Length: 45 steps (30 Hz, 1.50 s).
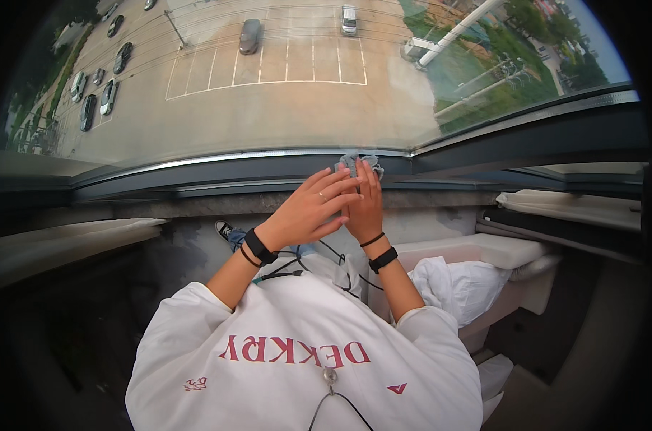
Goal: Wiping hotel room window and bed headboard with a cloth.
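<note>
A crumpled grey-blue cloth point(377, 164) lies against the dark window frame point(293, 165), at the foot of the glass point(283, 121). The fingers of my right hand point(366, 207) are stretched out and press on the cloth; its palm side faces away from view. From the left, my left hand point(315, 204) reaches across, its fingers spread and overlapping the right hand, with the fingertips near the cloth's lower left edge. Nothing shows in the left hand's grip. Part of the cloth is hidden under the fingers.
A stone sill point(213, 206) runs below the frame. Curtains hang at the left point(89, 240) and right point(574, 207). A white cloth point(455, 285) lies on a pale padded seat point(466, 248) at the right. Black cords point(339, 258) cross near my waist. Outside is a car park far below.
</note>
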Available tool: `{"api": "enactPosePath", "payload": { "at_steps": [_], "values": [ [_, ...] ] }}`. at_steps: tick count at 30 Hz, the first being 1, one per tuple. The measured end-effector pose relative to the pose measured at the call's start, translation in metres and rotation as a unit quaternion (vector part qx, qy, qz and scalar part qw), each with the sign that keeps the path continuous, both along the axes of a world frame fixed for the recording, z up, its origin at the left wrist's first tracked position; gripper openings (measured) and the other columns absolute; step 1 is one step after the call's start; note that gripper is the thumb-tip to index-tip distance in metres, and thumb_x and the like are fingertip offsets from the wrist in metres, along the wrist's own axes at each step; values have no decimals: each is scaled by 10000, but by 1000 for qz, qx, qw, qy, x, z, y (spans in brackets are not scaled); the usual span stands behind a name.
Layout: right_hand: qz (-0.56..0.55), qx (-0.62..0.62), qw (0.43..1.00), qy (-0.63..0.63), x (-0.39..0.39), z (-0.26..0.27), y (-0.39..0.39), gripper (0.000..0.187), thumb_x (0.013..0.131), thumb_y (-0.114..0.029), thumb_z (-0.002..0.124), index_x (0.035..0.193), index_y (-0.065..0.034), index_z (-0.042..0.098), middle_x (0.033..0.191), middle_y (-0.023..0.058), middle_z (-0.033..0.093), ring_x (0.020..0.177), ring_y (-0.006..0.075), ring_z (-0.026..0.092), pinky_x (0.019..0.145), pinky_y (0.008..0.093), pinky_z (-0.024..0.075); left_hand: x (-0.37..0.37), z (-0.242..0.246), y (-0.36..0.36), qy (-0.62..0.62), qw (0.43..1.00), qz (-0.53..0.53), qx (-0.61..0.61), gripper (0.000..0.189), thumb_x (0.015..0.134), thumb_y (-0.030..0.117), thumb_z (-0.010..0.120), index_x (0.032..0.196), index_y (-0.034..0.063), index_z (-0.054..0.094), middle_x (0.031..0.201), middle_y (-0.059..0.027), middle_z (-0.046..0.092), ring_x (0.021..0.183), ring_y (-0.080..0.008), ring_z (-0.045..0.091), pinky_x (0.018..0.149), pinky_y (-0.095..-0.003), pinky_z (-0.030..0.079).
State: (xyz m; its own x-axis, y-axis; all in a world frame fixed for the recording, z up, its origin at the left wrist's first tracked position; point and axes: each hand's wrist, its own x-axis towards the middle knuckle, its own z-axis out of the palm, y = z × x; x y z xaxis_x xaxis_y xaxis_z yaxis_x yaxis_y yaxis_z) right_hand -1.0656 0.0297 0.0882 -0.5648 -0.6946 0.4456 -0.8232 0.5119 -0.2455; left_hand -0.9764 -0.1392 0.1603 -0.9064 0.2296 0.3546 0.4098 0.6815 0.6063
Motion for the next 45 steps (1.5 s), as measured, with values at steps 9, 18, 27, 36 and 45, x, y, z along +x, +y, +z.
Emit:
{"api": "enactPosePath", "payload": {
  "at_steps": [9,18,27,36,45],
  "values": [
    [181,41,979,82,28,-37,-93,555,974,-269,503,1513,-172,413,1482,200,438,1377,373,395,1093,497,363,43,-19,-29,-23,992,85,-85,486,967,394,567,1336,78,553,1550,-109,393,1478,-314,272,1222,-496,179],
    [239,51,951,189,70,-45,-172,602,987,-333,484,1552,-181,345,1538,217,362,1420,399,333,1093,521,344,108,-22,-84,-36,979,190,-66,304,967,333,581,1127,86,655,1547,-77,409,1487,-276,271,1231,-479,178],
    [265,165,931,189,140,-34,-258,667,997,-329,453,1589,-136,217,1629,250,157,1509,403,175,1211,506,160,178,-29,-157,-31,963,266,-35,223,947,296,604,993,91,677,1503,-68,466,1471,-266,309,1217,-466,202],
    [335,183,884,268,209,-29,-367,622,985,-314,418,1564,-116,306,1662,137,153,1540,290,130,1247,454,60,281,-34,-242,-8,919,394,-9,284,941,269,610,1158,91,653,1479,-80,491,1391,-264,425,1136,-457,352],
    [405,151,860,272,311,-14,-526,612,879,-52,479,1487,-113,462,1628,128,269,1525,255,206,1222,382,156,438,-88,-331,40,767,620,164,207,1000,179,513,1103,83,664,884,-90,711,824,-294,670,815,-396,507]
  ]
}}
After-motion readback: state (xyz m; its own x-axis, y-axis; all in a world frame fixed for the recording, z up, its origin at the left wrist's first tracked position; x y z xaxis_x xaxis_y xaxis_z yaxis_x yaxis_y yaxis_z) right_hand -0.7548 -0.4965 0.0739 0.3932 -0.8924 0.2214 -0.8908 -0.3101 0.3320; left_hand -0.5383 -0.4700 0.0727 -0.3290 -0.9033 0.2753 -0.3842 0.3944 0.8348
